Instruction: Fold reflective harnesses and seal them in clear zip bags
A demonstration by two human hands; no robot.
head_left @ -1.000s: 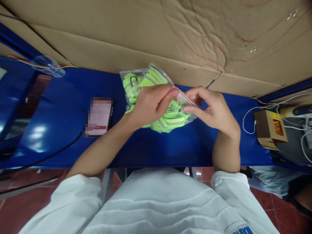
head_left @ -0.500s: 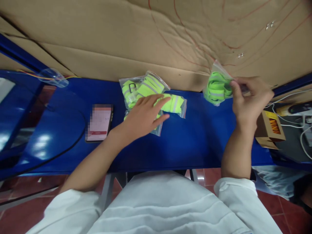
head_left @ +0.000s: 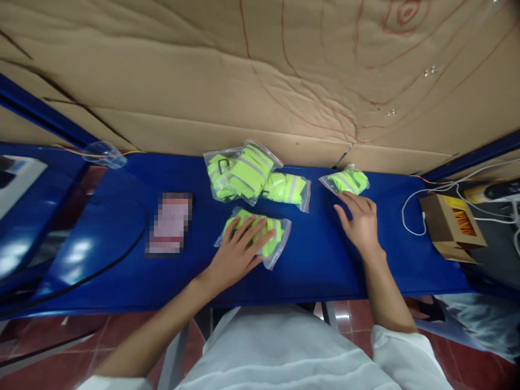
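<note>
Hands: the left hand [head_left: 239, 246] lies flat, fingers spread, palm down on a clear bag [head_left: 260, 234] of yellow-green straps near the middle of the blue surface [head_left: 317, 254]; it presses the bag without gripping it. The right hand [head_left: 359, 219] rests open on the surface, fingertips just short of a smaller bag [head_left: 346, 181] near the back edge, holding nothing. Behind the left hand, two more bags [head_left: 244, 173] overlap against the cardboard [head_left: 260, 81] wall. A phone [head_left: 169, 223] lies to the left, apart from the bags. A small box [head_left: 450, 222] with white cables stands at far right. Both forearms are bare, extended forward from white sleeves.
</note>
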